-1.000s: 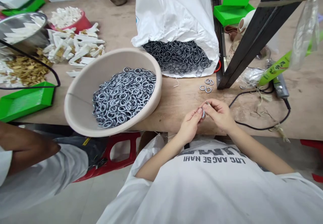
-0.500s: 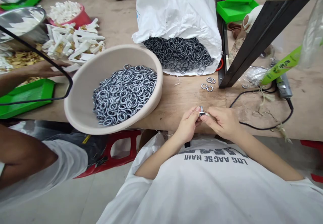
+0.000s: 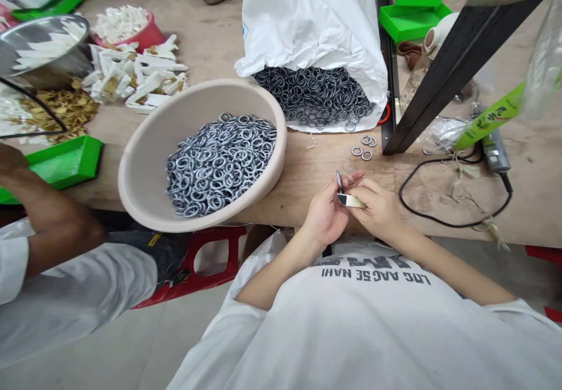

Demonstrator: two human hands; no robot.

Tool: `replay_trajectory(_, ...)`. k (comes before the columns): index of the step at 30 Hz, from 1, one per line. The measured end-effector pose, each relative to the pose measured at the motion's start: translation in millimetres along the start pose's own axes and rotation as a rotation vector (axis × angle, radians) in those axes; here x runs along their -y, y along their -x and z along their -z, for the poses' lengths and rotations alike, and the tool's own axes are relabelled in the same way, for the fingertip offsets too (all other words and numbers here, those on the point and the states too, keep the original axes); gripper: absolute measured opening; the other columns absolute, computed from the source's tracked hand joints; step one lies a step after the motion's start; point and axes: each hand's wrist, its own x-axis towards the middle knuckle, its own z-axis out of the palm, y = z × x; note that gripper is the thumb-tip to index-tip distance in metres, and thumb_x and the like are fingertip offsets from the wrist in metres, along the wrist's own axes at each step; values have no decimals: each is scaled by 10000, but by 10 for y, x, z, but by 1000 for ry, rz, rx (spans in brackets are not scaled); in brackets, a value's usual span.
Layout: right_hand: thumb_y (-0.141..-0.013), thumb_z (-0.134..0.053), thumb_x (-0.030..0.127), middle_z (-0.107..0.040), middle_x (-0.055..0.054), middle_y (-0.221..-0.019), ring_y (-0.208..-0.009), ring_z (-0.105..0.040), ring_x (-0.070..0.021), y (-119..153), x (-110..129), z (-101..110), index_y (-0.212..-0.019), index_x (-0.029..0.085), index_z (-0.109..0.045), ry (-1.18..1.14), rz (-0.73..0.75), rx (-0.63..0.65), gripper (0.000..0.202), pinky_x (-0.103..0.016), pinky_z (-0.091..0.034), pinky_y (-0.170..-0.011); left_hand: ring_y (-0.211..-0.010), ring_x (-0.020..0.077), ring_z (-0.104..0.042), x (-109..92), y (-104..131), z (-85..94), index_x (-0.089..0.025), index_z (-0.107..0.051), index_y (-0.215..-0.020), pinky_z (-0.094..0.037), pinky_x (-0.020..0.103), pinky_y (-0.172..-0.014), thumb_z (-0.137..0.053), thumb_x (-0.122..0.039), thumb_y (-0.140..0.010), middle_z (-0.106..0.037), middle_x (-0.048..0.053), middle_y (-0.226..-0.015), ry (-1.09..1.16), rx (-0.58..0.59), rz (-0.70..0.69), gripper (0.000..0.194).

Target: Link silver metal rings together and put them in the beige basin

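My left hand (image 3: 325,213) pinches a grey ring (image 3: 339,181), which stands up on edge beyond the thumb. My right hand (image 3: 378,204) is closed around a small flat cream piece with a black end (image 3: 352,201); its kind I cannot make out. That black end lies against or just below the ring, and both hands meet over the table's front edge. Left of them stands a beige basin (image 3: 144,202) holding a heap of grey rings (image 3: 219,167). Several loose rings (image 3: 367,147) lie on the wood beyond my hands.
A white sack (image 3: 311,27) spills dark rings (image 3: 316,94) behind the basin. A black metal post (image 3: 443,74) slants at right, near a corded tool (image 3: 496,153). At left, a co-worker's arm (image 3: 57,214) is beside a green tray (image 3: 70,164) and white strips (image 3: 140,79).
My hands have opened up slightly, showing more of the ring and the cream piece. The co-worker's hand has drawn back left from the basin, and the view has shifted a little.
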Motion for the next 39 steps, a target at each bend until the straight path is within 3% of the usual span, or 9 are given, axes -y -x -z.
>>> replay_trajectory(4, -930, -630, 418, -587, -16, -783, -745, -550, -159, -66, -13, 101, -815, 208, -672, -259, -136, -65, 243, -295, -417, -693, -924, 163, -684, 4, -21, 93, -198, -643, -970, -535, 300, -835, -716, -361, -832, -718, 59, -1009, -62, -3, -123, 226)
replay_trajectory(8, -915, -594, 569, -501, 18, -642, -608, -453, -126, -123, 21, 212, -799, 201, -656, -537, -366, -48, 391, -268, -358, -579, -878, 143, -683, -13, -34, 185, -221, -657, -1154, -534, 281, -822, -733, -264, -774, -711, 34, -977, -176, -2, -158, 390)
replay_trajectory(11, -858, -605, 668, -401, 42, -533, -512, -383, -111, -166, 61, 239, -763, 202, -641, -698, -464, 14, 476, -259, -303, -497, -789, 122, -629, -4, -11, 190, -174, -694, -1035, -503, 230, -695, -713, -263, -762, -691, 42, -956, -254, 100, -86, 288)
replay_trajectory(14, -832, -603, 708, -352, 52, -492, -466, -326, -94, -189, 82, 230, -677, 205, -594, -779, -491, 61, 526, -253, -261, -458, -673, 81, -513, 26, 7, 166, -162, -668, -904, -404, 195, -592, -705, -370, -833, -650, 24, -861, -431, 139, -137, 223)
replay_trajectory(21, -779, -730, 617, -491, 36, -599, -519, -396, -102, -160, 88, 179, -744, 209, -620, -789, -467, 67, 424, -254, -342, -507, -640, 96, -424, 79, 44, 117, -165, -574, -737, -378, 225, -607, -627, -583, -861, -468, -8, -679, -513, 82, -193, 439)
replay_trajectory(25, -920, -565, 594, -477, 28, -605, -540, -410, -117, -154, 71, 213, -743, 213, -593, -676, -398, 42, 421, -277, -340, -550, -580, 84, -352, 78, 86, 98, -174, -512, -724, -316, 226, -538, -579, -599, -887, -430, -18, -655, -507, 118, -181, 460)
replay_trajectory(28, -958, -528, 542, -489, 3, -659, -625, -457, -139, -117, 64, 288, -701, 211, -539, -339, -192, -20, 420, -297, -329, -603, -541, 76, -298, 75, 101, 99, -181, -477, -726, -258, 222, -496, -544, -590, -910, -391, -31, -629, -465, 118, -178, 454)
replay_trajectory(31, -975, -523, 471, -437, 7, -650, -615, -430, -138, -57, 108, 352, -658, 211, -450, -81, -24, 51, 416, -307, -279, -590, -524, 66, -273, 82, 101, 105, -180, -466, -724, -223, 214, -481, -571, -564, -905, -363, -41, -620, -411, 119, -170, 437)
replay_trajectory(39, -997, -486, 456, -451, 13, -622, -594, -447, -127, -13, 96, 354, -643, 205, -457, -11, -34, 146, 435, -299, -270, -587, -544, 77, -284, 59, 180, 124, -183, -471, -703, -266, 226, -512, -607, -589, -872, -341, -44, -622, -459, 181, -141, 460)
